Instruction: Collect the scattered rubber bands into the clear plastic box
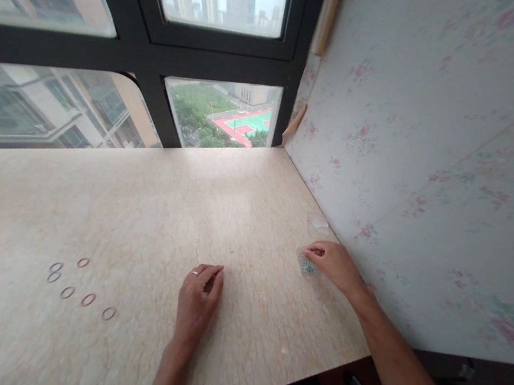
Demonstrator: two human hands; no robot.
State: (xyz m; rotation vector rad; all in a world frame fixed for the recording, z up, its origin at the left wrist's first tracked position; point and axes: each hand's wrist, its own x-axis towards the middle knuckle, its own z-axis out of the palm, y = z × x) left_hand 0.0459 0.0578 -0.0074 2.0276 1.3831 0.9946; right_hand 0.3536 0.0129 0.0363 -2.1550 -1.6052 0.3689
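My right hand is over a small clear plastic box near the wall, its thumb and fingers pinched together at the box's upper part. Small greenish and pale bits show inside the box, too small to name. What the right fingertips hold, if anything, is hidden. My left hand rests on the stone sill, a ring on one finger. Its thumb and fingertips are drawn together, and I cannot make out anything between them.
Several thin dark and reddish rings lie at the left, among them a red ring and a grey ring. A clear plastic piece lies behind the box. The floral-papered wall bounds the sill at the right, the window frame behind.
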